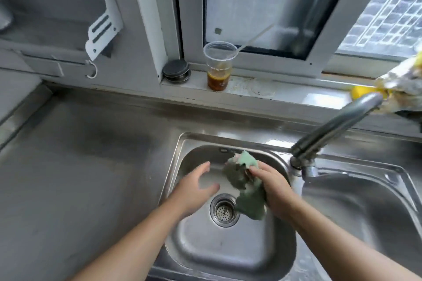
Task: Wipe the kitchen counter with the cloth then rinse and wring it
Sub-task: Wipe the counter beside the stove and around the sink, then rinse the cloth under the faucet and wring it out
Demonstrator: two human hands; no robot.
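Note:
A crumpled green cloth (243, 183) hangs over the left basin of a steel double sink (182, 191). My right hand (272, 189) grips the cloth from its right side, fingers curled into the folds. My left hand (194, 187) hovers just left of the cloth with fingers spread and relaxed, holding nothing. Both hands are above the drain strainer (225, 211). The steel counter (80, 166) stretches to the left of the sink.
The faucet spout (335, 128) angles up to the right between the two basins; no water stream shows. On the window sill stand a plastic cup with brown liquid (219, 68) and a round metal plug (177, 70). A yellow item (363, 92) lies at the far right.

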